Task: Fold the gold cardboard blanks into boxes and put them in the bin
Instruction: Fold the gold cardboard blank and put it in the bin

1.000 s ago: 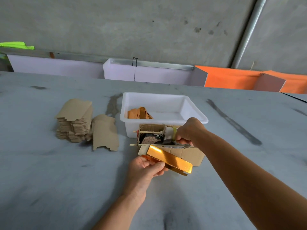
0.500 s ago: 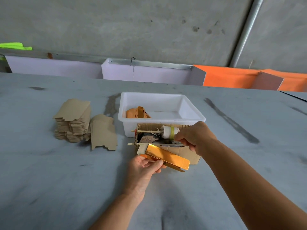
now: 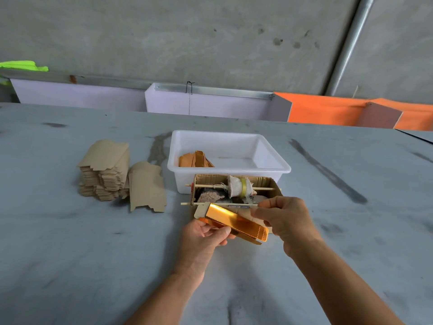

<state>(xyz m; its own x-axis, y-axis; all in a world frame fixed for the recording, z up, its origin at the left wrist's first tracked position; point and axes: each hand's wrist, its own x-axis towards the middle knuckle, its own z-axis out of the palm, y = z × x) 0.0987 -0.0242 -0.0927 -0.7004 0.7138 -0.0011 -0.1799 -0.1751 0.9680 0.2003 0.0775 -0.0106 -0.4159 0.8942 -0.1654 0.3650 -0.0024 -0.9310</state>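
Above the counter (image 3: 70, 266), the left hand (image 3: 203, 240) has its grip curled round a half-folded gold box (image 3: 234, 221), while the right hand (image 3: 285, 219), fingers loosely bent, holds nothing beside the box's right end. Just beyond sits a cardboard carton (image 3: 267, 181) of tools, then the white bin (image 3: 271, 168) holding folded boxes (image 3: 194, 158), with the stack of blanks (image 3: 105, 170) to its left.

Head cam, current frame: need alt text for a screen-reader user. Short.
A person's left hand grips a partly folded gold cardboard box above a grey table, while the right hand hovers with curled fingers by its far end. Behind are a white bin holding folded gold boxes and a stack of flat blanks.
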